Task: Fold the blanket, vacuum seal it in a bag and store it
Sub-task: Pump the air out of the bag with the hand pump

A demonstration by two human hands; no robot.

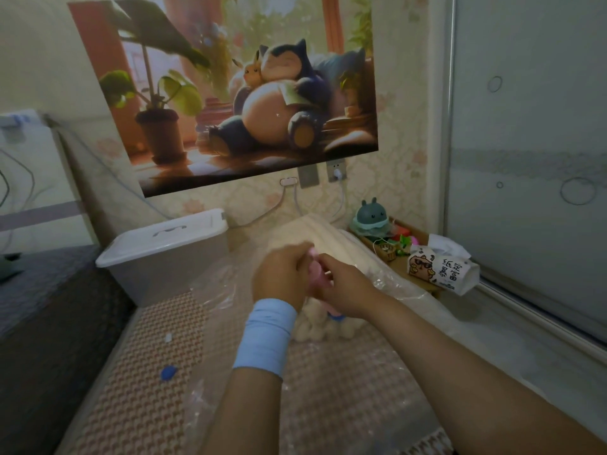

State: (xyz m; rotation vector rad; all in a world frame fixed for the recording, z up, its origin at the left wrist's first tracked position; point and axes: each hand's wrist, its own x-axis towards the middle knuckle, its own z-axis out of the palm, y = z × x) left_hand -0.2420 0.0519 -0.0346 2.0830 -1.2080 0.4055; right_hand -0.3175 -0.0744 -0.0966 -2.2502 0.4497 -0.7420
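on the bed [147,372], left grip [282,277] and right grip [343,285] are clasping a pink pump [317,274] over the bag [397,284]; seating it squarely is mattering.

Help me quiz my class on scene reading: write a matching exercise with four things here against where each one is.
Things:
1 white storage box
2 tissue pack
3 blue cap
4 pink object

Places:
A gripped between the left hand and the right hand
B lying on the patterned mat
C right of the blanket, near the green toy
D left of the blanket, lid on

Pairs: 1-D; 2-C; 3-B; 4-A
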